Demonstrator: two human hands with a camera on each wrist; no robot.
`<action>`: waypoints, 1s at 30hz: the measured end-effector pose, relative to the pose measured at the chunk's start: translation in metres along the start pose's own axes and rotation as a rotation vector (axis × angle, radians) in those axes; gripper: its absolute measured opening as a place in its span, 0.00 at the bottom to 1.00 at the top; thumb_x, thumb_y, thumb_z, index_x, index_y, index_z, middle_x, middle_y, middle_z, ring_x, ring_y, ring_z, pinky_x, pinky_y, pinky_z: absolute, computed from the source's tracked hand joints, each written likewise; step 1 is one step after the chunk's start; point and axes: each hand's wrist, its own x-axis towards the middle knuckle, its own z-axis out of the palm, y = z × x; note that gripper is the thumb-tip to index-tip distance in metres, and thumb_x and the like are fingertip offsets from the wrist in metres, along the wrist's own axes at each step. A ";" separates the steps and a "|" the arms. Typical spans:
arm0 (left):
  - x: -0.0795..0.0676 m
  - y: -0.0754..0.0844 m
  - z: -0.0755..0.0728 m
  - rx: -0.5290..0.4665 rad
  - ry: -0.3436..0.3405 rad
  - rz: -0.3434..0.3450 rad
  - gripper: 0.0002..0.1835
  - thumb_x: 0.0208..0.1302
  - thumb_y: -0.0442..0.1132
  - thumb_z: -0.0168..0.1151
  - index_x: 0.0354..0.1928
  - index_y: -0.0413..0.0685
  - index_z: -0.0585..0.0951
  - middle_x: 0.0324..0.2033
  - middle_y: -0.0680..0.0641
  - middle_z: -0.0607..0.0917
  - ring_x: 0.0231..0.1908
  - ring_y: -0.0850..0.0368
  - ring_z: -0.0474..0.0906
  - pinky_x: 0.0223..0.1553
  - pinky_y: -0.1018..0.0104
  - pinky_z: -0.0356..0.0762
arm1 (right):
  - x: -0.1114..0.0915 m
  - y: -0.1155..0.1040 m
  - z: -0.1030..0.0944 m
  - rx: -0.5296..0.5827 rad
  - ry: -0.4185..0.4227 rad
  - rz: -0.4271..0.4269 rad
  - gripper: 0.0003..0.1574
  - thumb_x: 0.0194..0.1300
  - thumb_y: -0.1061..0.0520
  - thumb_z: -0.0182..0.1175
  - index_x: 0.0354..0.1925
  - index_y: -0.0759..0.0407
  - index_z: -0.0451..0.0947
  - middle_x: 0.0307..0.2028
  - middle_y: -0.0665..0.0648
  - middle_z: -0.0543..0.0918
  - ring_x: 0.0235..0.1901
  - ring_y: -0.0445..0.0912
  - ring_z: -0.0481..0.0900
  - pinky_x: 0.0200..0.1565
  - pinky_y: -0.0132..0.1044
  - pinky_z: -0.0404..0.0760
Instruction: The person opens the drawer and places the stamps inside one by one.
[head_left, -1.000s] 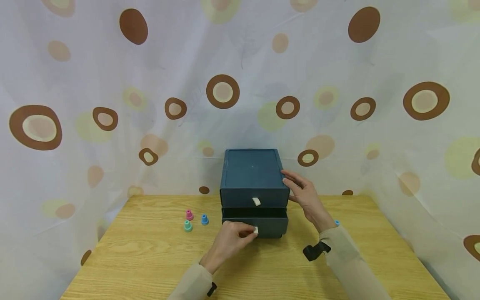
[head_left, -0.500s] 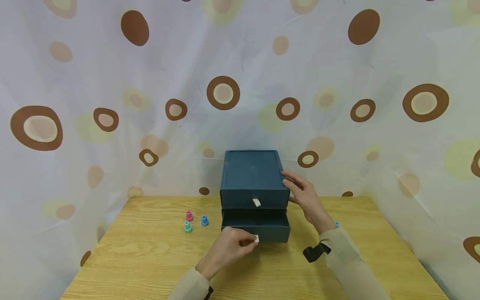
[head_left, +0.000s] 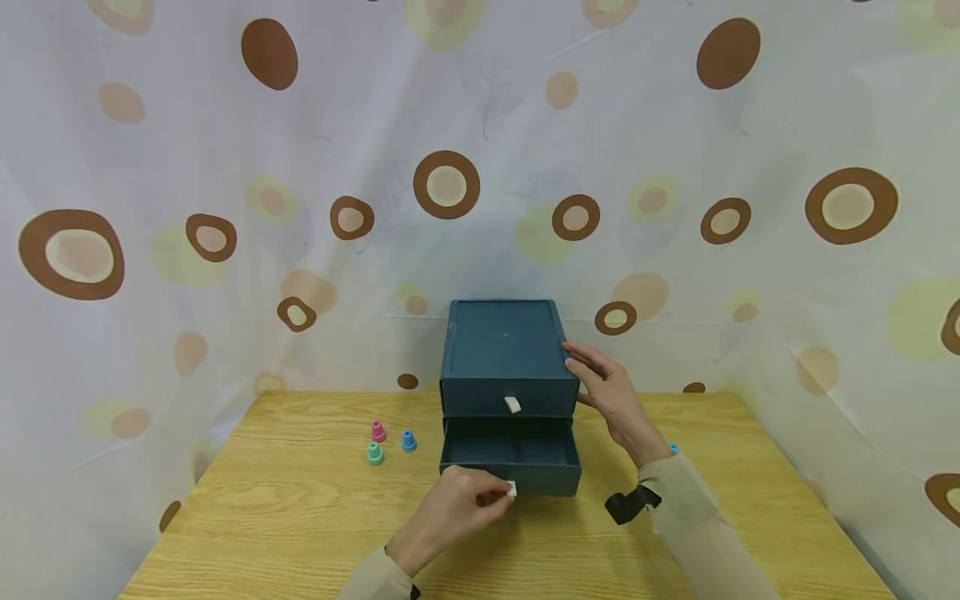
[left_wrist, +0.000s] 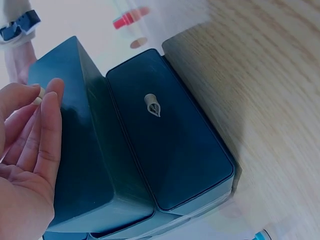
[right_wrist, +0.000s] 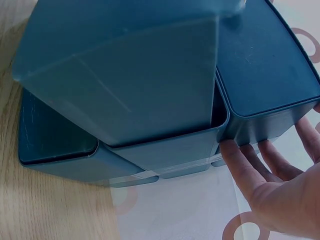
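A dark blue drawer cabinet (head_left: 504, 337) stands against the back wall. My left hand (head_left: 457, 504) pinches the white pull tab (head_left: 512, 489) of a lower drawer (head_left: 547, 481), which is pulled well out. Its visible inside is bare. The upper drawer (head_left: 472, 398) is pushed in, its own tab facing me. Below the pulled-out one, the left wrist view shows another pushed-in drawer (left_wrist: 175, 145) with a pale tab (left_wrist: 152, 104). With fingers extended, my right hand (head_left: 611, 392) rests on the cabinet's right side; the fingertips (right_wrist: 230, 147) touch the casing in the right wrist view.
Left of the cabinet, small cone-like pieces stand on the wooden table (head_left: 285, 517): a pink one (head_left: 378, 431), a teal one (head_left: 375, 454) and a blue one (head_left: 408, 441). Another blue piece (head_left: 674, 447) is partly hidden behind the right forearm. A patterned curtain (head_left: 495, 100) hangs behind.
My left hand has drawn the lower drawer toward me, exposing more of its inside. The right hand has stayed on the cabinet's side.
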 end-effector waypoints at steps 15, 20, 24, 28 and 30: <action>-0.008 0.005 0.002 -0.016 -0.002 0.055 0.04 0.62 0.34 0.68 0.36 0.45 0.89 0.28 0.54 0.88 0.26 0.78 0.73 0.30 0.85 0.74 | -0.003 0.004 0.002 0.005 0.008 0.017 0.35 0.73 0.43 0.54 0.72 0.52 0.63 0.72 0.61 0.61 0.73 0.58 0.56 0.65 0.62 0.66; -0.008 0.005 0.002 -0.017 0.007 0.053 0.04 0.62 0.35 0.68 0.37 0.45 0.89 0.28 0.54 0.88 0.26 0.77 0.73 0.31 0.85 0.74 | -0.003 0.002 0.002 -0.007 0.008 0.008 0.35 0.73 0.42 0.54 0.72 0.52 0.63 0.72 0.62 0.60 0.73 0.59 0.56 0.64 0.62 0.67; -0.008 0.005 0.002 -0.019 0.000 0.049 0.04 0.62 0.35 0.68 0.37 0.45 0.89 0.28 0.55 0.88 0.26 0.77 0.73 0.31 0.85 0.74 | -0.002 0.002 0.002 -0.012 0.007 0.004 0.35 0.73 0.42 0.53 0.72 0.51 0.63 0.72 0.61 0.61 0.73 0.58 0.56 0.64 0.61 0.67; -0.006 0.005 -0.001 -0.017 -0.004 0.048 0.04 0.63 0.36 0.67 0.37 0.46 0.89 0.28 0.55 0.88 0.26 0.77 0.73 0.31 0.85 0.75 | -0.001 0.001 0.001 -0.013 0.010 -0.002 0.35 0.73 0.42 0.54 0.72 0.52 0.63 0.72 0.61 0.62 0.73 0.58 0.57 0.64 0.62 0.67; -0.004 0.006 -0.002 0.005 0.007 0.050 0.04 0.63 0.37 0.67 0.37 0.47 0.89 0.28 0.56 0.87 0.25 0.77 0.72 0.31 0.85 0.74 | 0.000 0.000 0.001 -0.008 0.013 -0.002 0.35 0.73 0.42 0.54 0.72 0.51 0.64 0.72 0.61 0.62 0.73 0.58 0.57 0.65 0.62 0.67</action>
